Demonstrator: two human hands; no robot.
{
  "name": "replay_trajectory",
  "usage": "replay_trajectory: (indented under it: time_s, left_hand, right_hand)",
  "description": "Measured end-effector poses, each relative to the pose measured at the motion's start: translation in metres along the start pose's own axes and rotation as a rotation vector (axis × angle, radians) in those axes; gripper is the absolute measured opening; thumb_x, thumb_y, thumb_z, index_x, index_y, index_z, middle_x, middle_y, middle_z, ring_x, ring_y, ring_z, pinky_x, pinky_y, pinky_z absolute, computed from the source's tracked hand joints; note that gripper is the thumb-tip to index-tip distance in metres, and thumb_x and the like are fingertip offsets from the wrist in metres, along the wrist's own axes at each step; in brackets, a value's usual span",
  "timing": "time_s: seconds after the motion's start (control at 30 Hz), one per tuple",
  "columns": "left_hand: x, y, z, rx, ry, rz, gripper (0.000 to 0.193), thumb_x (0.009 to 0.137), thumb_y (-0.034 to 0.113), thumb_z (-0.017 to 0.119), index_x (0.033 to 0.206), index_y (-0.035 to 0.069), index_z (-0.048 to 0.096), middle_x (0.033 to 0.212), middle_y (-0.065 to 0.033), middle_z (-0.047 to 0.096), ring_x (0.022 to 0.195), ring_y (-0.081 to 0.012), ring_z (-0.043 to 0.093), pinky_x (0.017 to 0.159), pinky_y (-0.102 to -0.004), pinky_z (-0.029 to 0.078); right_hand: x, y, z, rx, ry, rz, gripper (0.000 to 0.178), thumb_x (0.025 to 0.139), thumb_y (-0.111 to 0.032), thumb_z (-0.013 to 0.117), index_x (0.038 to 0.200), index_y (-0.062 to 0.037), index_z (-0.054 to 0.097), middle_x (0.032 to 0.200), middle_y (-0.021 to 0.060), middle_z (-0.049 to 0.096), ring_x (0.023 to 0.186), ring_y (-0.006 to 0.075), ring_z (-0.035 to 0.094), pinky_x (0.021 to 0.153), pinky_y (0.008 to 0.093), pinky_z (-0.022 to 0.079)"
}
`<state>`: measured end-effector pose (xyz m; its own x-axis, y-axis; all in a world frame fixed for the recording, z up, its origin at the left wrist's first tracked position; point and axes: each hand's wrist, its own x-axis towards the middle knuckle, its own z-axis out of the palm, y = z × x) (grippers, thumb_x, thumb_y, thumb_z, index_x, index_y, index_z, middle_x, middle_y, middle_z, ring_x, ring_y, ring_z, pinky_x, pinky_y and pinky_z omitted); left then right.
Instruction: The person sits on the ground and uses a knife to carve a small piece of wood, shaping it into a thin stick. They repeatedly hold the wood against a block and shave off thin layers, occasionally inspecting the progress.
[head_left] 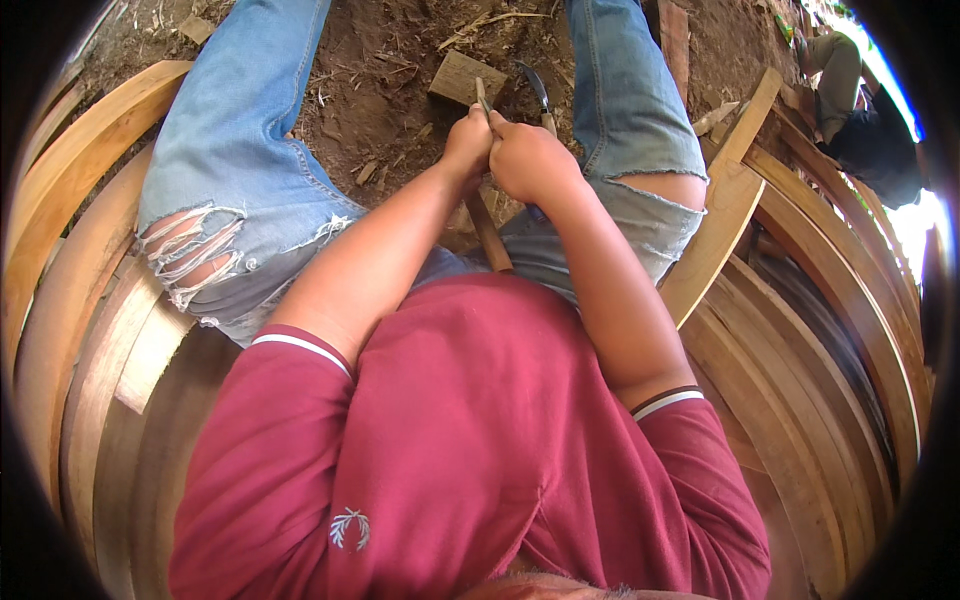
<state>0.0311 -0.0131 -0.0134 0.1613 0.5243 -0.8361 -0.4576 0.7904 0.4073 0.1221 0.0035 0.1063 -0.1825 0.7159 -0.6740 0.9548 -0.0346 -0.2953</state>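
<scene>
maroon shirt (460, 420): largest item, on the wearer's side of the wooden block (452, 76), which is the reference point for all places. torn blue jeans (250, 130): one leg to the left of the block, one to its right. curved-looking boards (95, 150): stacked well to the left of the block; more long boards (800, 400) well to its right, toward the wearer. bare soil (345, 110): under and around the block, littered with wood chips. pale plank (715, 240): slanting, right of the block beyond the jeans. another person (835, 85): far right of the block, partly cut off by the rim.

left hand (466, 148): just on the wearer's side of the block, fingers wrapped around a narrow wooden strip (487, 232); its tip overlaps the block in view, the other end runs toward the shirt. right hand (532, 162): against the left, fingers curled; cannot tell what the palm grasps. curved knife (541, 92): dark blade, just right of the block; handle passes behind the right hand, contact hidden.
</scene>
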Motion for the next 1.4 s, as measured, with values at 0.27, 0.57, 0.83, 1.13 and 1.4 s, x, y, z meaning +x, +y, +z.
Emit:
replay_trajectory:
  time_s: [0.27,0.57,0.83,1.13,1.4]
  left_hand:
    - [-0.006,0.008,0.002,0.099,0.051,-0.008,0.048,0.108,0.043,0.034,0.100,0.004,0.061,0.082,-0.0072,0.061,0.066,-0.0206,0.058,0.059,-0.0394,0.045]
    - [-0.012,0.013,0.006,-0.021,0.050,-0.064,0.047,0.107,0.044,0.035,0.102,0.005,0.060,0.081,-0.0073,0.060,0.063,-0.0192,0.056,0.054,-0.0364,0.043]
    - [-0.009,0.010,0.004,0.085,0.055,-0.047,0.051,0.107,0.045,0.035,0.099,0.004,0.063,0.082,-0.0080,0.061,0.069,-0.0202,0.058,0.059,-0.0370,0.044]
    - [-0.003,0.003,0.000,-0.031,0.038,-0.023,0.050,0.107,0.045,0.038,0.103,0.002,0.064,0.087,-0.0092,0.063,0.078,-0.0216,0.060,0.071,-0.0400,0.047]
    - [-0.013,0.022,0.010,0.021,0.047,-0.025,0.051,0.107,0.046,0.038,0.102,0.001,0.062,0.082,-0.0092,0.061,0.068,-0.0223,0.060,0.059,-0.0403,0.046]
  right_hand:
    - [-0.001,-0.007,-0.010,0.005,-0.023,0.051,0.054,0.091,-0.018,0.043,0.144,-0.0082,0.054,0.116,0.0251,0.068,0.109,0.0423,0.064,0.095,0.0494,0.050]
    - [0.020,-0.003,-0.013,-0.035,-0.046,0.024,0.048,0.092,-0.014,0.043,0.138,-0.0029,0.055,0.117,0.0249,0.068,0.109,0.0417,0.066,0.093,0.0485,0.052]
    - [0.001,-0.004,-0.015,0.096,-0.050,0.033,0.053,0.093,-0.018,0.042,0.142,-0.0046,0.055,0.117,0.0287,0.067,0.111,0.0427,0.064,0.100,0.0478,0.048]
    - [0.000,-0.008,-0.001,0.068,0.004,0.077,0.047,0.090,-0.016,0.049,0.136,-0.0086,0.059,0.115,0.0222,0.070,0.109,0.0405,0.066,0.094,0.0486,0.052]
    - [0.026,-0.001,-0.007,0.029,0.018,0.070,0.053,0.092,-0.020,0.046,0.142,-0.0056,0.054,0.117,0.0271,0.067,0.109,0.0411,0.065,0.096,0.0480,0.051]
